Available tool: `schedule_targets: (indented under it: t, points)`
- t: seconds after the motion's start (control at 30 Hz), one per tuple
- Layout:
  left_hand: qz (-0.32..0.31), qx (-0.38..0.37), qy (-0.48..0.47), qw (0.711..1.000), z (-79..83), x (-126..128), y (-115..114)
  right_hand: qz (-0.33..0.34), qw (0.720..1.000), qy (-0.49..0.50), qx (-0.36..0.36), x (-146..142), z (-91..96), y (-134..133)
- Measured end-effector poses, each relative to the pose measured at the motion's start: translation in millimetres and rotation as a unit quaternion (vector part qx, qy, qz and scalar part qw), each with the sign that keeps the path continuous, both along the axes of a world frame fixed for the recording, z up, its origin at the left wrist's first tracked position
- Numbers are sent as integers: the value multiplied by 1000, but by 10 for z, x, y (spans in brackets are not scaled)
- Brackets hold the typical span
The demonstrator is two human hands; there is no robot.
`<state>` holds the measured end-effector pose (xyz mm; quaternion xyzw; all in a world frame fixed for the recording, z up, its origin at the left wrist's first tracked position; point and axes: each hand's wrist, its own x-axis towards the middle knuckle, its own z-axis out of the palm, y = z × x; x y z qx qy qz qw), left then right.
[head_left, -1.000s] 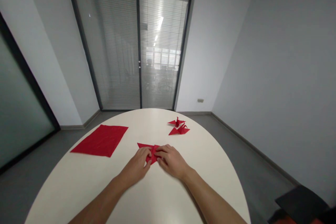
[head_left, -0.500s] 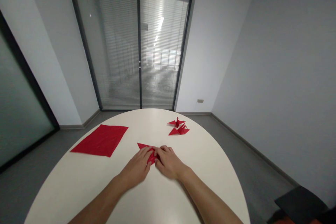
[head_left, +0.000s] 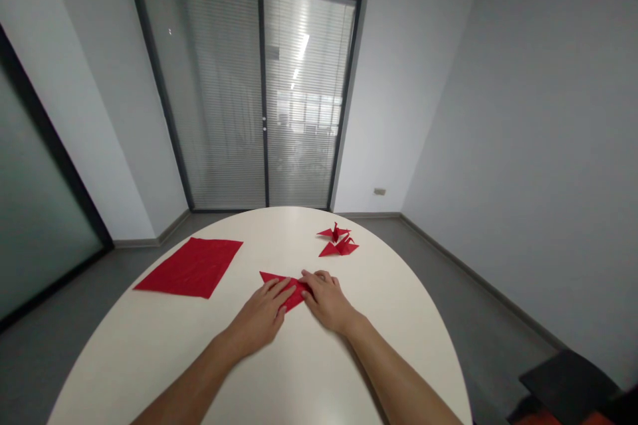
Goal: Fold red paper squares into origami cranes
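A partly folded piece of red paper [head_left: 279,279] lies flat on the round white table [head_left: 149,352] in front of me. My left hand [head_left: 262,315] rests on its near left part with the fingers stretched out flat. My right hand [head_left: 325,299] presses on its right end, fingers together and lying flat on the paper. Much of the paper is hidden under both hands.
A flat red paper sheet [head_left: 192,267] lies at the table's left. Two folded red paper cranes [head_left: 339,241] stand at the far right of the table. Glass doors with blinds [head_left: 259,93] close off the room behind. A dark object [head_left: 568,378] sits at the lower right.
My left fingers have flattened out over the paper, and my right hand has slid a little to the right along the fold. More of the red paper shows between the hands.
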<state>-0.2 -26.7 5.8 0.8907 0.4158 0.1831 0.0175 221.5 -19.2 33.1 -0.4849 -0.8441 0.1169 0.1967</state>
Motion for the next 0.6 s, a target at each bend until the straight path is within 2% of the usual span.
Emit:
schedule_targets:
  t: [0.17,0.27,0.37,0.5,0.6]
  points:
    - [10,-8,12,1000,6,-3,-11,-89,996,-2,31,224,-9,109]
    - [6,-7,1,1000,0,-4,-16,-122,991,7,57,230,28,129]
    - [-1,0,-13,1000,-12,-2,-16,-70,995,28,69,114,89,52]
    - [-2,5,-21,1000,-25,-5,-10,76,995,48,49,-66,131,-130]
    - [1,5,-28,1000,-34,-14,-6,94,994,48,33,-85,130,-192]
